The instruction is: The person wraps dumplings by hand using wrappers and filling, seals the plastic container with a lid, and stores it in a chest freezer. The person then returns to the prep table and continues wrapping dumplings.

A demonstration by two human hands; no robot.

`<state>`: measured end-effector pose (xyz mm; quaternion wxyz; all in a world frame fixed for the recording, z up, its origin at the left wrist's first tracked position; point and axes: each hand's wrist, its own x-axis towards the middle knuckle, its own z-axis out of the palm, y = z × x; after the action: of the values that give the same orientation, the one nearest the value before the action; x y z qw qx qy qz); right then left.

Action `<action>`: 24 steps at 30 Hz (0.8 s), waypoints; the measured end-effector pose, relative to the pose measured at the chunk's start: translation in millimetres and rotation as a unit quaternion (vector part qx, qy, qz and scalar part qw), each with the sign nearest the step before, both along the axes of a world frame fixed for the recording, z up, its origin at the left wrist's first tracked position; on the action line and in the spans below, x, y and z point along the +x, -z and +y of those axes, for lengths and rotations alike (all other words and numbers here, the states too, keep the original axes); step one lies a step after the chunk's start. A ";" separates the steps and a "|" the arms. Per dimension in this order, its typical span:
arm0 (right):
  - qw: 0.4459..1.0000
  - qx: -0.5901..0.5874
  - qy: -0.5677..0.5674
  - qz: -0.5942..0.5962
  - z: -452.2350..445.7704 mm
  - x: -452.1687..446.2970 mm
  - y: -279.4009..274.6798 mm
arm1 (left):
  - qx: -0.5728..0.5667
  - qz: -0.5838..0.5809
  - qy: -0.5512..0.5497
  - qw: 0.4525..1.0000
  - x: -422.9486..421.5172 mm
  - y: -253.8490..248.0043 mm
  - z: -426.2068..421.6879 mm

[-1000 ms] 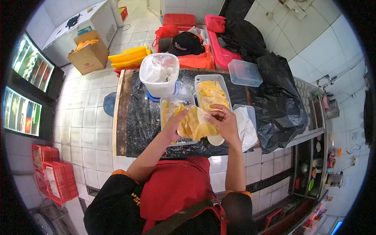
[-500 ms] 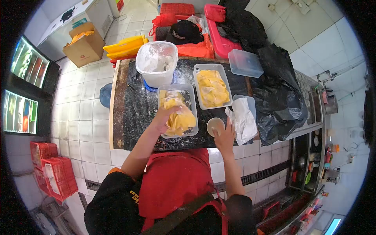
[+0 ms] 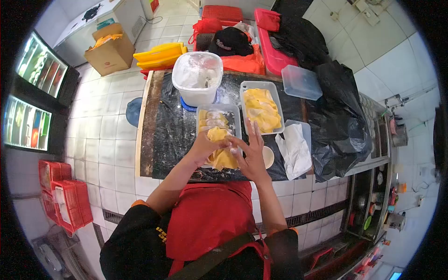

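The right hand point(image 3: 252, 156) has just left the small round bowl point(image 3: 269, 157) and come across to the yellow sheets point(image 3: 223, 161) that the left hand point(image 3: 204, 145) holds, in the centre of the frame. So the work, as I judge it, passes from a one-handed hold to a two-handed handling of the sheets. The left grip is closed on their left side; the right one reaches their right side with thumb and forefinger while other fingers stretch away, and I cannot make out whether it pinches or only touches. The sheets are over the lower part of the left box point(image 3: 236, 112), a clear tray at the centre of the frame. In its upper part lie yellow pieces point(image 3: 213, 120) streaked with white. The right box point(image 3: 243, 100), just beside it and a little higher in the frame, is largely filled with a yellow stack point(image 3: 262, 109), lightly whitened. Above the left box, a white tub point(image 3: 195, 96) holds white powder point(image 3: 201, 74), some of it smeared on the walls. The bowl is near the right hand; its contents are too small to tell. Right of it, a crumpled white sheet point(image 3: 295, 151) spills over a shallow clear container point(image 3: 305, 133) on the black-covered desk point(image 3: 170, 135)
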<state>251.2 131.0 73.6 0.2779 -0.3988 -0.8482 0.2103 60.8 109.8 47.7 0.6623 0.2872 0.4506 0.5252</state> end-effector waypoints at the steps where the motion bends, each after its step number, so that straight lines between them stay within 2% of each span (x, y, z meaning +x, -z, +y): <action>1: 1.000 0.001 -0.005 0.001 2.2 -2.2 4.7 | 0.001 0.001 -0.005 1.000 -1.6 1.4 -0.8; 3: 0.999 -0.034 0.040 -0.013 7.7 -5.5 15.9 | -0.012 -0.021 -0.025 0.999 -5.2 7.1 -1.2; 4: 0.995 -0.069 0.031 0.058 9.9 -7.5 23.2 | -0.012 -0.021 -0.029 0.999 -7.1 8.5 -1.0; 5: 0.996 -0.070 0.027 0.058 8.4 -10.1 30.1 | -0.027 -0.027 -0.035 0.999 -8.6 9.7 -0.4; 6: 0.962 -0.221 0.053 0.150 4.0 -13.1 36.7 | -0.042 -0.034 -0.039 0.998 -9.7 10.9 0.1; 7: 0.897 -0.366 0.079 0.235 1.1 -16.3 36.5 | -0.043 -0.035 -0.041 0.998 -10.8 12.0 0.5; 8: 0.897 -0.366 0.079 0.234 -0.1 -16.8 34.5 | -0.035 -0.002 -0.031 0.999 -12.1 13.1 1.1; 10: 0.965 -0.201 0.107 0.131 -1.7 -17.7 28.1 | -0.028 0.030 -0.021 0.999 -16.6 18.3 3.4; 11: 0.965 -0.201 0.107 0.131 0.1 -15.8 31.7 | -0.005 0.166 0.016 0.986 -20.1 23.0 5.6; 12: 0.985 -0.121 0.058 0.108 2.6 -11.7 38.1 | 0.017 0.298 0.054 0.953 -22.9 26.8 7.5; 13: 0.996 -0.039 0.009 0.083 4.0 -10.8 38.4 | 0.016 0.297 0.056 0.953 -25.0 26.6 9.6; 14: 0.996 -0.041 0.011 0.082 3.8 -11.7 38.8 | 0.017 0.292 0.092 0.952 -26.4 26.2 11.4; 16: 0.935 -0.281 0.079 0.201 5.6 -16.4 37.4 | 0.018 0.286 0.129 0.949 -27.9 22.0 15.5; 17: 0.935 -0.281 0.079 0.201 8.0 -15.7 40.3 | 0.045 0.281 0.154 0.946 -29.1 17.4 17.4; 19: 0.840 -0.449 0.044 0.300 14.8 -11.7 52.2 | 0.071 0.275 0.180 0.942 -29.1 18.4 18.6; 20: 0.841 -0.450 0.044 0.299 19.2 -10.1 56.7 | -0.005 0.137 0.148 0.980 -27.3 24.6 18.8; 21: 0.848 -0.436 0.051 0.295 24.5 -9.0 61.3 | -0.081 -0.005 0.111 0.990 -25.5 29.7 18.8; 22: 0.856 -0.423 0.057 0.291 30.2 -8.7 65.2 | -0.081 -0.006 0.109 0.991 -23.8 32.4 17.7; 24: 0.872 -0.407 0.047 0.268 48.0 -12.1 73.4 | -0.028 0.069 0.075 0.994 -22.2 36.7 15.0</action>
<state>239.1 179.0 0.2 0.3176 -0.4447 -0.5608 0.6220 38.6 124.8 11.1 0.6750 0.3371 0.4870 0.4399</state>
